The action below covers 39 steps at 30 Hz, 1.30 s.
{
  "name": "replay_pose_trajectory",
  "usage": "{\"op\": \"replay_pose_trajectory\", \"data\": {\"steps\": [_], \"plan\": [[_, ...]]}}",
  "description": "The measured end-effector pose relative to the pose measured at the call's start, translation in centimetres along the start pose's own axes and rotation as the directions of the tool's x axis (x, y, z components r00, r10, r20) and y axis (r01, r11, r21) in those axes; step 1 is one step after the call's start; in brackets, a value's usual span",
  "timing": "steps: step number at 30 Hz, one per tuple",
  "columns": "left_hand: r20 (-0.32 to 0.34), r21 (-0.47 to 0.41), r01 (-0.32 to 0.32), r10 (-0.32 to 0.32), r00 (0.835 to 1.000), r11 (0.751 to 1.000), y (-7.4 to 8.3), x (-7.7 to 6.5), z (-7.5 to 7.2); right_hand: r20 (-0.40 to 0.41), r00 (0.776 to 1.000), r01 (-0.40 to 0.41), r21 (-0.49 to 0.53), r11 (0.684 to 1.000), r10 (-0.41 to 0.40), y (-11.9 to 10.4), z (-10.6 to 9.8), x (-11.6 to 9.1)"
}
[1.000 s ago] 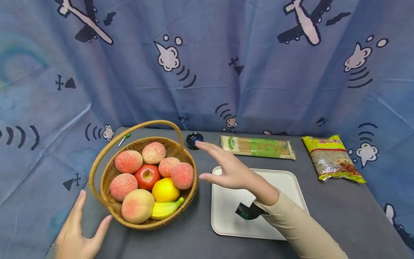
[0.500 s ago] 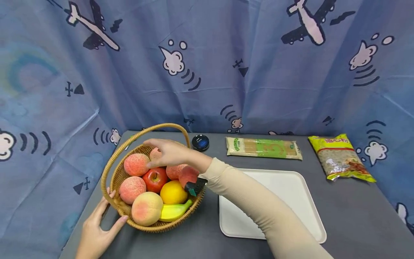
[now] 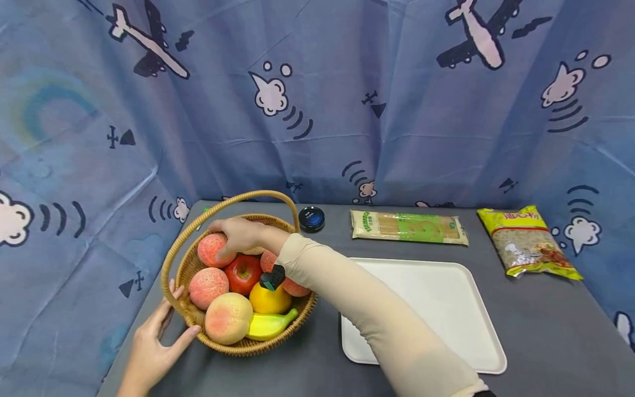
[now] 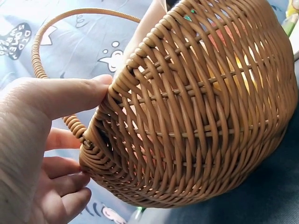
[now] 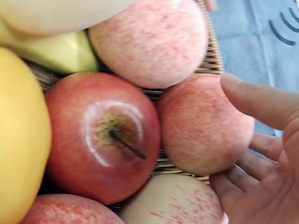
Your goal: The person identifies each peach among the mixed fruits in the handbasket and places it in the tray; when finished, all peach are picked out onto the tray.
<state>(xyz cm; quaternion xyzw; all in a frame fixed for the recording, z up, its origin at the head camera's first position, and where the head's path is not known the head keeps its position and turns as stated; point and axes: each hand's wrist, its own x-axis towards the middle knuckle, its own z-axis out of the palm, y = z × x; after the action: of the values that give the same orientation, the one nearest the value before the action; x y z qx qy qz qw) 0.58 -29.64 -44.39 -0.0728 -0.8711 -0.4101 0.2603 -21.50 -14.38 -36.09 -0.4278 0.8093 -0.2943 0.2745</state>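
A wicker basket (image 3: 310, 309) holds several peaches, a red apple (image 5: 100, 135), a yellow round fruit (image 3: 270, 299) and a banana (image 3: 273, 325). At its left side, my left hand (image 3: 154, 342) grips the rim near the handle's base, thumb and fingers spread along the edge. My right hand (image 3: 240, 234) reaches under the handle into the basket. It holds the pinkish-red peach (image 5: 203, 123) at the back left, with the thumb on one side and the fingers curled round the other. The peach still sits among the other fruit, beside the apple. The right forearm hides part of the fruit.
Right of the basket lies a white tray (image 3: 441, 298), partly covered by my sleeve. Behind are a round dark tin (image 3: 311, 219), a flat pack of noodles (image 3: 409, 227) and a yellow-edged bag (image 3: 528, 242). The basket's tall handle (image 3: 233, 199) arches over the fruit.
My right hand has moved left from above the tray into the basket and taken hold of a peach. My left hand has come up to the basket's rim. The head view has shifted slightly.
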Motion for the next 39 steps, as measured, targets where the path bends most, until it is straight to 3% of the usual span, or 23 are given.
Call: {"op": "replay_pose_trajectory", "data": {"steps": [3,8,19,26,33,36,39], "plan": [[0.007,0.01,-0.021,0.021,1.0,1.0,-0.1,0.1,0.1,0.0,1.0,-0.006,-0.097,0.995,0.006,0.0,0.4,0.3],[0.034,-0.012,-0.011,0.011,0.999,1.0,0.1,0.3,0.4,-0.034,0.999,0.025,-0.276,0.961,-0.036,0.0,0.5,0.3],[0.106,-0.12,0.015,-0.003,0.994,0.993,-0.2,0.7,0.4,-0.125,0.991,0.039,-0.117,0.992,-0.054,0.2,-1.7,-2.3],[0.102,-0.161,0.03,-0.014,0.995,0.987,-0.2,0.4,0.1,-0.168,0.976,0.119,-0.103,0.988,-0.135,-0.8,-2.8,-7.2],[0.123,-0.113,0.078,-0.064,0.99,0.991,-0.1,-0.3,0.0,-0.295,0.931,0.24,0.049,0.97,-0.216,0.8,-2.6,-13.6],[0.124,-0.096,0.088,-0.076,0.989,0.991,0.0,-0.4,-0.1,-0.363,0.909,0.262,0.109,0.959,-0.207,2.2,-2.4,-16.5],[0.121,-0.09,0.094,-0.083,0.989,0.991,0.0,-0.3,-0.3,-0.422,0.895,0.241,0.177,0.954,-0.147,4.1,-2.2,-19.1]]}}
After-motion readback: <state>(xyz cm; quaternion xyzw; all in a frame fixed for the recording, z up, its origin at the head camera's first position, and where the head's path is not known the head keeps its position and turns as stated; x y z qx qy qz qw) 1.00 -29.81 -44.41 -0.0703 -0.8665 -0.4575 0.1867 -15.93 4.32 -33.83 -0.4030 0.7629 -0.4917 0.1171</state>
